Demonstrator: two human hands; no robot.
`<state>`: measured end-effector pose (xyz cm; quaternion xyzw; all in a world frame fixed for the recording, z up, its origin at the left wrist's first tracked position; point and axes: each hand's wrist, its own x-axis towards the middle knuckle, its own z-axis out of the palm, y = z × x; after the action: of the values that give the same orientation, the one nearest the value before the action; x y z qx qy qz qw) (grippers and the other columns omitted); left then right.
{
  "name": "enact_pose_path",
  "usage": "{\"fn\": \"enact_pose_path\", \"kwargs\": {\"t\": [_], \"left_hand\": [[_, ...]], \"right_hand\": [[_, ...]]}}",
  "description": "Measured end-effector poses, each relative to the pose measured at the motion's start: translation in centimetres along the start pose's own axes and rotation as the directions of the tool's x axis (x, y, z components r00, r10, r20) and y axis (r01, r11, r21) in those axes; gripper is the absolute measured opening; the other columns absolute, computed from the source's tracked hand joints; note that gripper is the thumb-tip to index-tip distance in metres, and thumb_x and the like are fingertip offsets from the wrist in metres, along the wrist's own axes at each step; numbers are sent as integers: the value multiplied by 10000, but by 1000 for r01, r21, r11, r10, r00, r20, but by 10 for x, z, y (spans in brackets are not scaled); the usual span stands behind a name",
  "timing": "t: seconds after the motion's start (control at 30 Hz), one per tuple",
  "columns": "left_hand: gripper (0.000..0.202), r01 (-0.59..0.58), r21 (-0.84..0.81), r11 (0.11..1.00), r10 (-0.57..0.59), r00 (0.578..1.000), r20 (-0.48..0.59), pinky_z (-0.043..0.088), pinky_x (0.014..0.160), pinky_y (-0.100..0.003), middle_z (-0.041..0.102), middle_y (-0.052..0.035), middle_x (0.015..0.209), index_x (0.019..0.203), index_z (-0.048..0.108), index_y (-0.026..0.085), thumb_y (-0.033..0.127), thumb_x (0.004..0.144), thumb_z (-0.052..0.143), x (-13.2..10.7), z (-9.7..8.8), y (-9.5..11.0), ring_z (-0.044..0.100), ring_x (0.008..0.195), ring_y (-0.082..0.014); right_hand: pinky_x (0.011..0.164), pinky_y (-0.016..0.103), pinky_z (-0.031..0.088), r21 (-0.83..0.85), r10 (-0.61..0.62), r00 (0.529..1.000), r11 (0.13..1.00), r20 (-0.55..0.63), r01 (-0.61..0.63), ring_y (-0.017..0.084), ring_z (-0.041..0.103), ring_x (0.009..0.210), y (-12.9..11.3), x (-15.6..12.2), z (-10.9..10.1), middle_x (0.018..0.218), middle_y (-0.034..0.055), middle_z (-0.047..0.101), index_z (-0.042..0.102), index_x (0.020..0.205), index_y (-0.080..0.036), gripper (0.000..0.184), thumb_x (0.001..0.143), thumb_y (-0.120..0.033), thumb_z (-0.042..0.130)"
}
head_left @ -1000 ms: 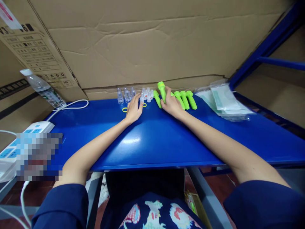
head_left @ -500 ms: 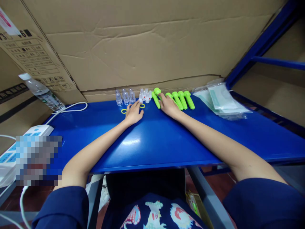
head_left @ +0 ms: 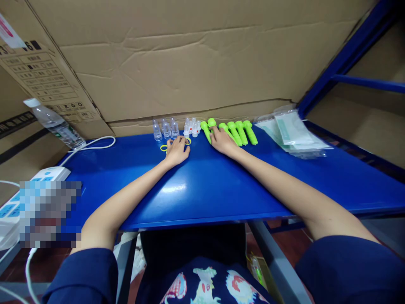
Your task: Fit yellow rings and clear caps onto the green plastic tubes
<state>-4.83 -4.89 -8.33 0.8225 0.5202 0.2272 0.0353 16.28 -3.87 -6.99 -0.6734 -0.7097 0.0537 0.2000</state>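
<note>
My left hand [head_left: 177,153] lies flat on the blue table [head_left: 221,185], fingers spread, between two small yellow rings [head_left: 164,147]. Just beyond its fingertips stand several small clear caps [head_left: 166,128] and white nozzle pieces [head_left: 191,127]. My right hand [head_left: 223,141] rests palm down with its fingertips touching a row of several lime-green plastic tubes [head_left: 242,132] lying side by side at the table's back. No tube is lifted; the hand covers the near end of one or two of them.
Cardboard sheets [head_left: 190,63] wall off the back. Clear bags of flat packets [head_left: 292,133] lie at the right rear. A water bottle [head_left: 53,122] leans at the left, with a white power strip [head_left: 47,174] and cable beside it. A blue frame post [head_left: 341,63] rises at the right.
The green tube raised in my right hand a second ago now lies in the row. My left hand drew back from the white nozzles to lie flat between the yellow rings.
</note>
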Motion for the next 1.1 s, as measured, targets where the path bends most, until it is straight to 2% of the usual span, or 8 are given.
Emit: {"fn": "enact_pose_path", "kwargs": {"t": [0.2, 0.33, 0.4, 0.53, 0.7, 0.83, 0.93, 1.1], "left_hand": [[59, -5, -16, 1000, 4, 1000, -26, 311, 1018, -489, 634, -113, 1161, 949, 534, 190, 192, 925, 481, 0, 0, 0, 578, 1153, -275], [49, -6, -9, 1000, 6, 1000, -20, 306, 1010, -488, 639, -107, 1152, 906, 515, 187, 218, 936, 492, 0, -1, 0, 574, 1154, -278], [76, -9, -5, 1000, 9, 1000, -11, 303, 1009, -488, 632, -114, 1187, 899, 513, 183, 221, 950, 472, -1, -1, 0, 569, 1162, -279], [106, -7, -7, 1000, 7, 1000, 8, 300, 1009, -483, 621, -126, 1226, 912, 517, 179, 216, 970, 438, -1, -2, 0, 564, 1164, -274], [138, -9, -9, 1000, 9, 1000, 8, 304, 1015, -480, 620, -131, 1228, 926, 523, 170, 248, 998, 435, 0, -2, 1, 565, 1165, -272], [234, -5, 4, 1000, 5, 1000, -4, 300, 1015, -485, 626, -134, 1209, 930, 533, 165, 312, 1030, 382, 0, -2, 2, 565, 1161, -273], [271, -35, -21, 999, 34, 999, -33, 302, 1007, -473, 638, -108, 1170, 955, 549, 169, 355, 1038, 370, -1, -1, 2, 572, 1138, -256], [320, -62, -106, 992, 49, 992, -118, 303, 990, -441, 659, -74, 1105, 884, 575, 170, 372, 1038, 380, -1, -2, 2, 592, 1087, -228]], "right_hand": [[839, 470, 497, -68, 4, 1000, 998, -3, -4, 349, 645, 1008, 2, 0, -2, 1220, 195, 565, 515, 1385, -210, 456, 1002, -308, 288], [833, 485, 500, -101, 20, 1000, 995, -16, -21, 361, 645, 1030, 0, -2, -6, 1243, 185, 590, 439, 1459, -251, 481, 991, -278, 327], [848, 486, 496, -101, 43, 999, 994, -17, -44, 362, 642, 1045, -1, -2, -8, 1249, 193, 599, 398, 1479, -219, 497, 986, -264, 345], [855, 470, 497, -113, 83, 997, 990, -4, -83, 375, 629, 1081, -3, -2, -8, 1268, 221, 597, 480, 1358, -108, 428, 982, -271, 358], [850, 453, 500, -162, 43, 999, 986, -18, -45, 361, 624, 1087, -3, -1, -10, 1303, 215, 577, 520, 1309, -114, 417, 996, -316, 332], [863, 442, 488, -220, 17, 992, 974, -129, -46, 353, 596, 1118, 2, 2, -18, 1296, 226, 560, 541, 1264, -96, 416, 997, -324, 318], [849, 433, 478, -271, 52, 979, 957, -199, -106, 361, 557, 1165, 11, 5, -23, 1299, 254, 534, 510, 1278, -58, 411, 976, -277, 338], [849, 451, 472, -306, 159, 979, 933, -124, -190, 382, 549, 1179, 22, 8, -22, 1308, 282, 542, 474, 1312, -21, 442, 948, -265, 418]]}}
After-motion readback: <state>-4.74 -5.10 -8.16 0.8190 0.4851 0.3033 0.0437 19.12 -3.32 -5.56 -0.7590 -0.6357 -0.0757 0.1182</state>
